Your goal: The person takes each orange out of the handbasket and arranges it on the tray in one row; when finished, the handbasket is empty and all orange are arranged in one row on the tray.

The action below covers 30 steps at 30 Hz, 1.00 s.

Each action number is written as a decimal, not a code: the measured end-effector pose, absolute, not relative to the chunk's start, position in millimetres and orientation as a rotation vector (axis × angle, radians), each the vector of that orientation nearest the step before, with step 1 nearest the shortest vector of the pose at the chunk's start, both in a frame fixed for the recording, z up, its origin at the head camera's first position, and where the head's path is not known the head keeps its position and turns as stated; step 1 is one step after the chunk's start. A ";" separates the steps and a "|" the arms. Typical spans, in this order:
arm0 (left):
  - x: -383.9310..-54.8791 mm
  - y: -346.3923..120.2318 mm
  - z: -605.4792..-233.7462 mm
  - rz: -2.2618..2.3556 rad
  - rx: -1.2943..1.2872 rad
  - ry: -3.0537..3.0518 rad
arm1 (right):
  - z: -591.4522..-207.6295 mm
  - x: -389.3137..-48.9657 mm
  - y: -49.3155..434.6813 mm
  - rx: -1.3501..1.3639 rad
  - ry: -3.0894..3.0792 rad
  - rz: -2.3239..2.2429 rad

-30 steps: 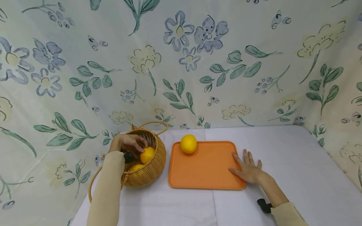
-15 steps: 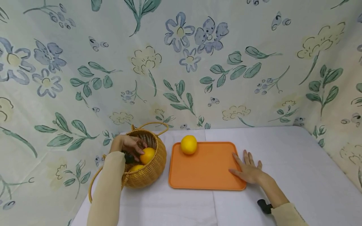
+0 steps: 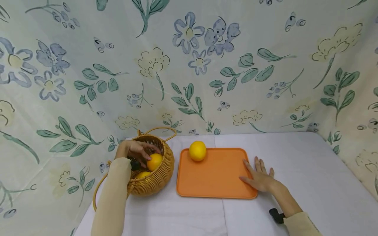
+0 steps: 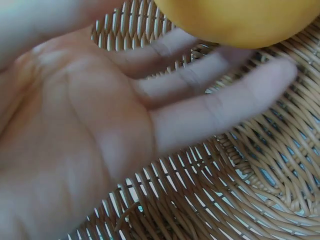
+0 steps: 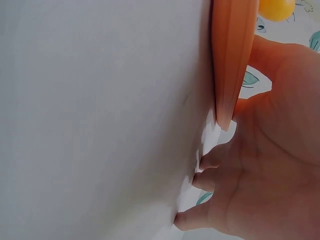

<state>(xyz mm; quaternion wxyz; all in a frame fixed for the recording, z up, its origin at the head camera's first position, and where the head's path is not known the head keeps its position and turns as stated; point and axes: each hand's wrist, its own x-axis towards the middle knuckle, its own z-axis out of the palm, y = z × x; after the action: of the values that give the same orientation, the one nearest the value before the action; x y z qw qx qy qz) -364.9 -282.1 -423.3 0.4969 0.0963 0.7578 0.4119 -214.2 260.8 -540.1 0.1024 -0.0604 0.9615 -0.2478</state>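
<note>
Left hand (image 3: 137, 149), fingers extended loosely, lies around a fruit (image 3: 155, 162) in the basket (image 3: 160, 180), nine o'clock of the tray (image 3: 218, 177); right hand (image 3: 262, 178), fingers splayed, released, spans the tray's three o'clock edge

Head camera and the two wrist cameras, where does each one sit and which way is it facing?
Head: worn on the head, facing forward and down at the wicker basket and orange tray; left hand, right hand and both sleeves show.
Left wrist: on that wrist, looking across the palm into the basket; palm and fingers show.
Right wrist: on that wrist, looking past the palm along the white tabletop and tray edge; palm and fingers show.
Shared: head and right wrist both show the tray and right hand.
</note>
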 end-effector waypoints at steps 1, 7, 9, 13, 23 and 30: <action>-365.3 -281.8 -423.4 0.993 0.251 1.831 | -538.1 -213.5 260.4 -0.185 2.831 -0.746; -366.4 -280.5 -422.5 0.973 0.314 1.812 | -533.1 -211.1 258.4 -0.176 2.818 -0.758; -366.4 -280.2 -422.7 0.971 0.312 1.809 | -535.3 -211.7 258.6 -0.176 2.827 -0.733; -367.1 -279.3 -423.7 0.979 0.287 1.789 | -537.5 -212.9 259.4 -0.180 2.833 -0.729; -367.7 -277.9 -423.5 1.008 0.267 1.744 | -543.2 -215.7 260.9 -0.174 2.859 -0.741; -369.5 -280.7 -424.3 0.946 0.313 1.736 | -539.3 -213.9 258.7 -0.168 2.850 -0.726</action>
<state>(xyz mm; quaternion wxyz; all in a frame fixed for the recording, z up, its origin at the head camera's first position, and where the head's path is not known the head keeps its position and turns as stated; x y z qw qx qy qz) -369.5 -280.7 -424.3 0.5397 0.1318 0.7301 0.3979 -213.9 258.7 -539.3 0.0975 -0.0567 0.9629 -0.2453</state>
